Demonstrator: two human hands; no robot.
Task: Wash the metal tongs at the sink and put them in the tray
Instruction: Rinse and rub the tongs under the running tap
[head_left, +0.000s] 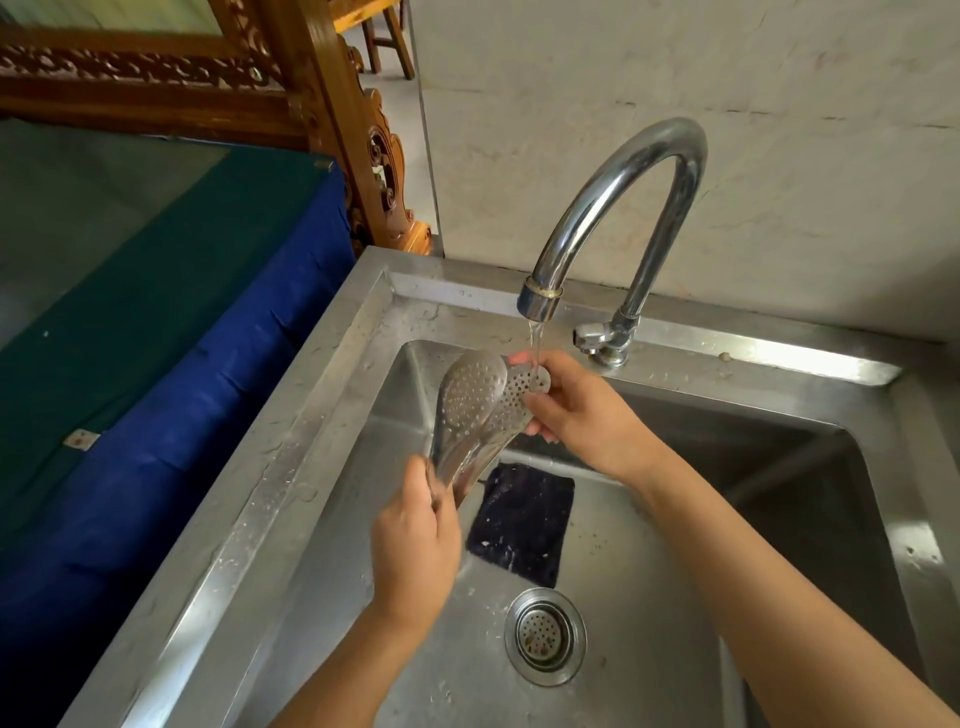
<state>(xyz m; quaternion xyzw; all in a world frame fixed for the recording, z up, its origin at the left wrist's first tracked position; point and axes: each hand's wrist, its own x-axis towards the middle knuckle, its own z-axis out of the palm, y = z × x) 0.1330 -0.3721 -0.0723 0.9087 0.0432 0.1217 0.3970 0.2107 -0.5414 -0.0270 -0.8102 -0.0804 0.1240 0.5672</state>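
Stainless steel sink (291, 467) against pale wall, basin wet. Metal tongs (470, 410): shiny, two oval spoon-shaped heads full of small holes, arms narrowing to joined handle end, heads close together, tilted up over basin. Left hand (415, 551) grips handle end, fingers curled round it. Right hand (576, 410) pinches far perforated head, directly under thin water stream (535, 338) from chrome gooseneck faucet (623, 182). Dark scouring pad (524, 525) on basin floor below tongs, drain strainer (545, 635) nearer. Blue cloth (182, 415) left, carved wood (332, 130) behind.
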